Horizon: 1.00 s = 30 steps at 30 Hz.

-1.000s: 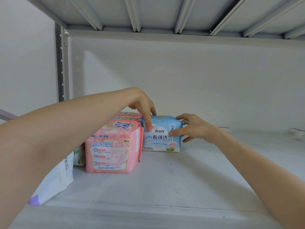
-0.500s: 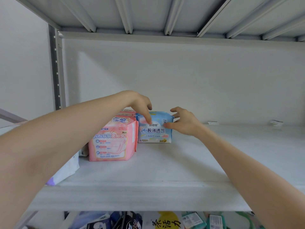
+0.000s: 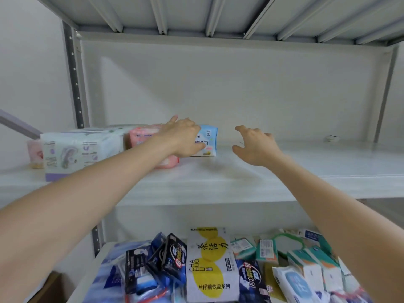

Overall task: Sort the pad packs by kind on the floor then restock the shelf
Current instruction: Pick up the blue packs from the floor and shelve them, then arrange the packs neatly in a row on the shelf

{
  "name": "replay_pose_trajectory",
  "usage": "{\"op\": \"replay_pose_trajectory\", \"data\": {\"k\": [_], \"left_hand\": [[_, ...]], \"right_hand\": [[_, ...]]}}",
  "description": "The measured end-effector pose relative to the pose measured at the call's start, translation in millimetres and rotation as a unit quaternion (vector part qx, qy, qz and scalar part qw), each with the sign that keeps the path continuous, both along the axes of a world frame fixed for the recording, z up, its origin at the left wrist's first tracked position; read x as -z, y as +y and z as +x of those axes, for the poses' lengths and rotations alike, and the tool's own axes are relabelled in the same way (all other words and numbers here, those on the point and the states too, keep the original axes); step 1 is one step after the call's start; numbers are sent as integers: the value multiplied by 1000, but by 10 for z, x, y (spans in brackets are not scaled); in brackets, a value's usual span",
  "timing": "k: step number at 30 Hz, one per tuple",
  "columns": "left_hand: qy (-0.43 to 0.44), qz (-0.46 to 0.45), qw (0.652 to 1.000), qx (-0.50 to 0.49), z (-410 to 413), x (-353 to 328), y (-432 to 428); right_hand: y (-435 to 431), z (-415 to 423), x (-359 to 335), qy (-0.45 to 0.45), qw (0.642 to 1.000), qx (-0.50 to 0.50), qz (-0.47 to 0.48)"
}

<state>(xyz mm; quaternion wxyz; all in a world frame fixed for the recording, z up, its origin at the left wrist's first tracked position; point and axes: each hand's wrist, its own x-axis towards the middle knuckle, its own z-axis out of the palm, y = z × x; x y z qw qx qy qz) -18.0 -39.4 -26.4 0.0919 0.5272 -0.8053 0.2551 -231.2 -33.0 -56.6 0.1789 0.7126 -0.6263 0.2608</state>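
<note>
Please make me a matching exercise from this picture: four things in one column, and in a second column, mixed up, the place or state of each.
1 light blue pack
2 white and purple pack
3 white and yellow pack
4 right hand

a on the lower shelf
b empty, apart from the packs
c left of the pink pack
d under the fingers of the left hand

Pairs: 1-d, 2-c, 3-a, 4-b.

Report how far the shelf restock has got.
Done: white-purple packs and pink packs stand grouped at the left of the shelf. In hand: left hand rests on the blue pack; right hand hovers empty. Left: probably more packs, filling rightward.
</note>
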Motion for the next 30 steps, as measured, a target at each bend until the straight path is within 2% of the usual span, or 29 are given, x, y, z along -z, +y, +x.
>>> {"op": "replay_pose_trajectory", "data": {"k": [13, 20, 30], "left_hand": [[65, -25, 997, -26, 68, 712, 1289], [78, -7, 994, -83, 52, 1142, 2089], [68, -75, 982, -157, 568, 1519, 2965]], "right_hand": [[1302, -115, 431, 36, 999, -5, -21], [1951, -132, 791, 81, 996, -18, -18], [2620, 400, 1074, 92, 993, -74, -4]]}}
